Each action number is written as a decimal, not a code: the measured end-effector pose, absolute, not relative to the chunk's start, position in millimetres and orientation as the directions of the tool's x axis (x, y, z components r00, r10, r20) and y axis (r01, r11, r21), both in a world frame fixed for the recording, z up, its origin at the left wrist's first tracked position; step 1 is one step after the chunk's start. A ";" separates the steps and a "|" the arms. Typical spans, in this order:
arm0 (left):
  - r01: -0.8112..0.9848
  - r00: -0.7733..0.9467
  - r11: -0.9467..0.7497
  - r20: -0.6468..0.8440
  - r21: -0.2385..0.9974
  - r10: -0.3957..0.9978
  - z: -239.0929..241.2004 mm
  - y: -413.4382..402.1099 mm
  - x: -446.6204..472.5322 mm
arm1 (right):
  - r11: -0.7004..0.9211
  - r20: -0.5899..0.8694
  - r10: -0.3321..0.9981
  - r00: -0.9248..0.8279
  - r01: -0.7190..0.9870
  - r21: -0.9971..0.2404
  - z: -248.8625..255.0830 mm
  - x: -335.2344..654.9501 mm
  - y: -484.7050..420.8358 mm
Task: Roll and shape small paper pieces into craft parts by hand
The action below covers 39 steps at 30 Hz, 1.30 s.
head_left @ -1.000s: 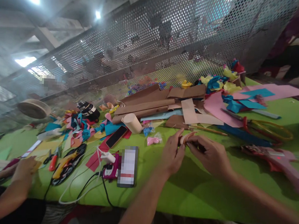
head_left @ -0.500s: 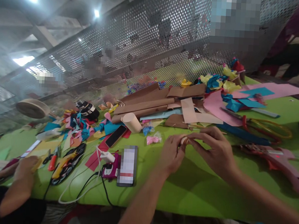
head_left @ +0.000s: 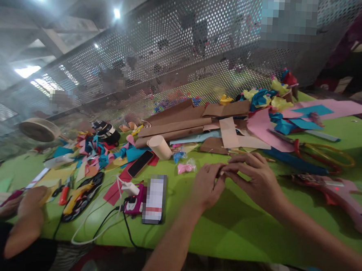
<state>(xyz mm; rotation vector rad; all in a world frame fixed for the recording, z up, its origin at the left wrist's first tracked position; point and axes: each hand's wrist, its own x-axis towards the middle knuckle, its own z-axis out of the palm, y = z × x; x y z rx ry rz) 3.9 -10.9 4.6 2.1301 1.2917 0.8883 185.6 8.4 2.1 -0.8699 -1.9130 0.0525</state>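
My left hand (head_left: 209, 184) is closed, its fingertips pressed together in front of me above the green table (head_left: 223, 240). Fingers bent in a pinch, my right hand (head_left: 253, 176) meets it at the tips. Whatever lies between the fingertips is small and almost wholly hidden. Just left of my left hand lies a pink piece in clear wrap (head_left: 186, 167), with a blue wrapped piece (head_left: 179, 156) behind it. A pale paper tube (head_left: 160, 147) stands tilted farther back. To the right of my right hand lies a pink glue gun (head_left: 333, 192) with a small red light.
Brown paper strips (head_left: 178, 127) and coloured scraps lie along the back, before a perforated metal screen (head_left: 173, 65). Scissors (head_left: 321, 154) lie at right. Phones (head_left: 154, 199), a purple power block (head_left: 138, 202) and cables are at left. Another person's arm (head_left: 30, 212) rests at far left.
The fingertips of both hands have drawn closer together. A small pale piece that showed between them is now covered by the fingers.
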 end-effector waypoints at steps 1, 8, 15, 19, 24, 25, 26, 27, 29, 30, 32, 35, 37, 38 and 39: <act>0.583 0.340 -0.428 0.272 0.691 0.901 4.4 -10.7 4.2 | 0.743 0.768 0.591 -0.246 0.536 -0.401 2.7 185.4 8.7; 0.551 0.335 -0.433 0.286 0.713 0.898 0.7 -9.3 4.7 | 0.737 0.752 0.622 -0.217 0.488 -0.468 4.7 183.2 9.1; 0.406 0.231 -0.380 0.309 0.831 0.923 -4.8 -6.4 2.7 | 0.706 0.792 0.604 -0.091 0.522 -0.479 4.4 184.1 3.7; 0.308 0.191 -0.346 0.298 0.886 0.935 -7.4 -4.9 4.0 | 0.664 0.817 0.570 -0.088 0.635 -0.395 3.6 183.6 -0.1; 0.196 0.162 -0.292 0.263 0.936 0.951 -4.8 -5.5 6.0 | 0.711 0.817 0.539 -0.205 0.631 -0.311 -3.3 178.4 -1.7; 0.185 0.155 -0.279 0.252 0.942 0.955 -4.3 -5.5 6.2 | 0.726 0.820 0.526 -0.228 0.623 -0.293 -5.0 177.2 -1.6; 0.175 0.144 -0.264 0.241 0.948 0.960 -4.2 -5.5 6.4 | 0.736 0.822 0.515 -0.244 0.617 -0.278 -6.7 176.1 -1.4; 0.167 0.133 -0.247 0.227 0.954 0.965 -4.2 -5.5 6.4 | 0.743 0.822 0.508 -0.257 0.614 -0.267 -8.2 175.3 -1.3; 0.150 0.112 -0.215 0.200 0.965 0.973 -4.6 -5.6 6.4 | 0.745 0.815 0.510 -0.275 0.615 -0.258 -10.8 174.3 -1.1; 0.140 0.106 -0.202 0.188 0.969 0.976 -4.7 -5.7 6.3 | 0.742 0.811 0.514 -0.280 0.619 -0.257 -12.0 174.1 -1.0; 0.124 0.107 -0.182 0.169 0.976 0.980 -4.4 -6.2 6.1 | 0.737 0.805 0.519 -0.289 0.627 -0.251 -14.4 173.8 -0.8; 0.105 0.119 -0.176 0.163 0.979 0.979 -2.9 -6.5 5.6 | 0.742 0.800 0.515 -0.307 0.628 -0.236 -17.7 173.5 -0.2; 0.095 0.123 -0.166 0.153 0.982 0.980 -2.0 -6.2 5.4 | 0.743 0.797 0.514 -0.317 0.628 -0.230 -18.7 173.4 0.3; 0.090 0.124 -0.151 0.140 0.984 0.982 -1.9 -5.9 5.2 | 0.744 0.798 0.512 -0.319 0.628 -0.226 -18.6 173.4 0.5; 0.085 0.125 -0.134 0.123 0.987 0.985 -1.9 -5.7 5.0 | 0.745 0.800 0.508 -0.320 0.629 -0.222 -18.3 173.5 0.7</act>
